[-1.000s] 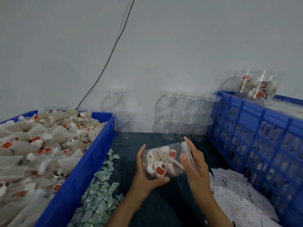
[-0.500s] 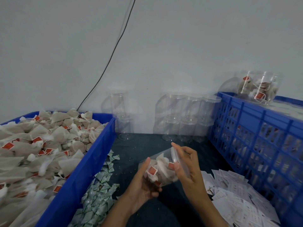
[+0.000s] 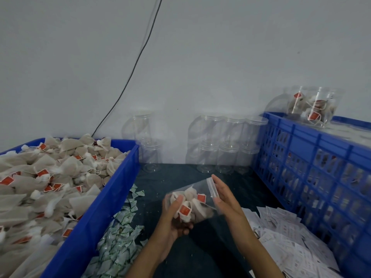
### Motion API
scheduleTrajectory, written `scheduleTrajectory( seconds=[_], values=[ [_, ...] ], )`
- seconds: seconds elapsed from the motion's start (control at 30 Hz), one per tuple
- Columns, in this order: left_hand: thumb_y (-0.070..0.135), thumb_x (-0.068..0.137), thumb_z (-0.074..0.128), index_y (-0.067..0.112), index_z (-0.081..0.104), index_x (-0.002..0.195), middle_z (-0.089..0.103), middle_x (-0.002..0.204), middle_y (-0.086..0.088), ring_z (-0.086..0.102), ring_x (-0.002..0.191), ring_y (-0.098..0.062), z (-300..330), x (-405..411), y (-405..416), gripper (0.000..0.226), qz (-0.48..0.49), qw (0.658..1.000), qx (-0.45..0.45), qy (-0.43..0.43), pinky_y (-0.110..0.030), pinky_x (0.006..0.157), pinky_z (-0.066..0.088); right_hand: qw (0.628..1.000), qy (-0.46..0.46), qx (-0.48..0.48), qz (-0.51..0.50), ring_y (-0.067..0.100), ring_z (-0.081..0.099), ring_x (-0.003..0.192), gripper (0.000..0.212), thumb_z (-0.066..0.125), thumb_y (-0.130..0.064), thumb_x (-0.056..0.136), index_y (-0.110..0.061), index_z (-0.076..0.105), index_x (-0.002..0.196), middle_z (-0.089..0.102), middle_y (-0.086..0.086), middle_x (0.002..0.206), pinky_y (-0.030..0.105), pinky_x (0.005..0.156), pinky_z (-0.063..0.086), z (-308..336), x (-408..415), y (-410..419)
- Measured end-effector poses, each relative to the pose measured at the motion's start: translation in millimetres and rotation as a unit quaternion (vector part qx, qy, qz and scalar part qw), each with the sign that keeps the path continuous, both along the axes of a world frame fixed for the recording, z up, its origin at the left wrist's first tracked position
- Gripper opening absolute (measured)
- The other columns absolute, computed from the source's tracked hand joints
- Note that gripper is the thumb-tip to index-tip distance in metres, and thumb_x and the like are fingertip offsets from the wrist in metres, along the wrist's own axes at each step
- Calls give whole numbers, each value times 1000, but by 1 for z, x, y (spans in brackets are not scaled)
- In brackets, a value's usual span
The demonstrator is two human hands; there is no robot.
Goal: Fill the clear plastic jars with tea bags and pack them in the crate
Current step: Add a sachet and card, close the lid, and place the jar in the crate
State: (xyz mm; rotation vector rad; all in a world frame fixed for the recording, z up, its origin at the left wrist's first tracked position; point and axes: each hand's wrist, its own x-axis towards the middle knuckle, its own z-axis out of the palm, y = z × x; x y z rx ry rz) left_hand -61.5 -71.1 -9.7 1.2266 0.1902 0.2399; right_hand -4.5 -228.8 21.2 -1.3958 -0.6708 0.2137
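At lower centre of the frame, a person held a clear jar [image 3: 195, 203] on its side above the dark table [image 3: 202, 253], packed with tea bags [image 3: 185, 209]. The left hand [image 3: 173, 223] gripped its base, fingers curled round it. The right hand [image 3: 224, 199] lay flat against the lid [image 3: 212, 189], fingers straight. The lid seemed seated, though blur made that uncertain. The step in hand looked like closing a filled jar. The next move would call for pressing or twisting the lid tight, then carrying the jar to the crate [image 3: 313, 165] at right, where another filled jar [image 3: 313, 107] sat on top.
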Motion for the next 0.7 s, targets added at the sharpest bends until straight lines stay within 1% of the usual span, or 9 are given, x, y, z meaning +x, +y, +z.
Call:
scheduleTrajectory(
  seconds=[0.1, 0.2, 0.23, 0.3, 0.37, 0.43, 0.5, 0.6, 0.7],
  values=[
    [60, 57, 73, 26, 50, 123, 71, 102, -10, 64, 75, -19, -2, 2, 4, 77, 29, 999, 30, -19, -34, 65, 49, 997, -13, -64, -32, 16, 57, 115, 46, 51, -45, 87, -34, 49, 132, 51, 4, 132, 36, 97, 50, -7, 9, 1],
    [63, 55, 69, 24, 49, 125, 71, 93, -8, 62, 68, -17, -2, 1, 1, 82, 21, 999, 45, -12, -27, 55, 45, 994, -29, -105, -32, 24, 44, 127, 43, 40, -16, 102, -13, 36, 145, 37, 15, 148, 36, 104, 38, -9, 21, -1],
    [64, 55, 68, 19, 51, 125, 69, 88, -10, 60, 63, -17, -3, 1, 1, 85, 11, 999, 39, -4, -25, 51, 42, 995, -31, -92, -30, 25, 40, 133, 47, 42, -14, 101, -14, 32, 147, 33, 13, 151, 37, 108, 35, -8, 21, 1],
    [66, 53, 66, 10, 55, 122, 66, 81, -11, 58, 58, -16, -5, -3, 2, 89, -15, 1000, 24, -1, -23, 47, 39, 998, -7, -61, -20, 17, 42, 134, 61, 61, -39, 90, -32, 35, 145, 38, -2, 149, 40, 110, 38, -1, 12, 8],
    [67, 53, 66, 13, 56, 120, 68, 81, -9, 59, 59, -16, -3, 0, 3, 86, -3, 999, 31, 7, -22, 47, 40, 999, 6, -41, -15, 11, 54, 123, 67, 66, -60, 76, -41, 43, 137, 50, -6, 138, 37, 102, 47, -2, 3, 4],
    [66, 55, 66, 26, 52, 119, 72, 86, -4, 61, 62, -15, -1, 2, 3, 77, 32, 998, 55, -10, -22, 49, 43, 998, 14, -44, -49, 10, 65, 105, 61, 61, -64, 77, -37, 48, 131, 60, 1, 125, 34, 92, 54, -7, 5, 5],
    [66, 53, 66, 35, 51, 114, 73, 85, 0, 62, 62, -14, -2, 2, 4, 70, 57, 996, 62, -16, -22, 47, 41, 994, 43, -85, -49, 13, 67, 100, 73, 57, -66, 68, -32, 50, 132, 64, 1, 118, 39, 94, 53, -8, 10, 8],
    [68, 51, 64, 42, 53, 106, 72, 79, 1, 61, 58, -15, -2, 1, 3, 62, 61, 996, 66, -6, -21, 43, 33, 994, 65, -76, -48, 16, 59, 116, 86, 60, -63, 65, -34, 39, 143, 57, -2, 130, 43, 102, 47, -7, 10, 7],
    [70, 52, 63, 33, 55, 109, 70, 76, -4, 59, 54, -16, 0, 2, 1, 68, 43, 997, 60, 3, -20, 43, 29, 997, 20, -45, -60, 14, 50, 127, 77, 61, -58, 69, -43, 37, 141, 48, -6, 139, 39, 103, 46, -1, 4, 7]
  ],
)
